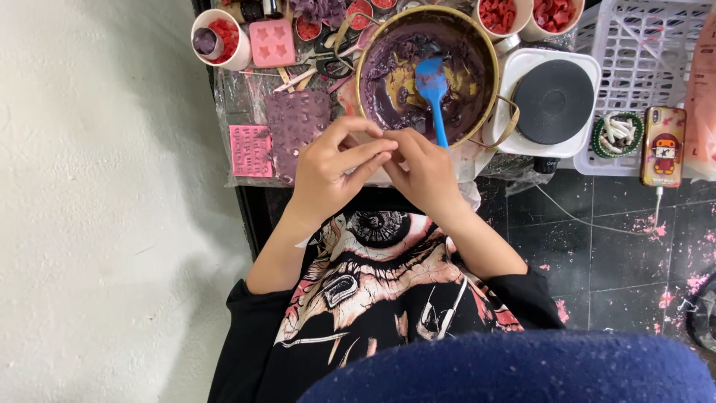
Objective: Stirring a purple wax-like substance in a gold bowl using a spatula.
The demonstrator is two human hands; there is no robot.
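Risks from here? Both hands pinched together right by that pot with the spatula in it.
The left hand and right hand meet beside the blue silicone spatula, whose handle overhangs the round brass pot of purple wax; a bump might tip it out. The pot sits partly off the white electric hotplate, so it could slide.

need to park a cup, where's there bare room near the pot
Bare patches: the hot plate top right of the pot, and dark floor tiles below the phone. Crowded: the molds and cups left of the pot, where both hands meet.
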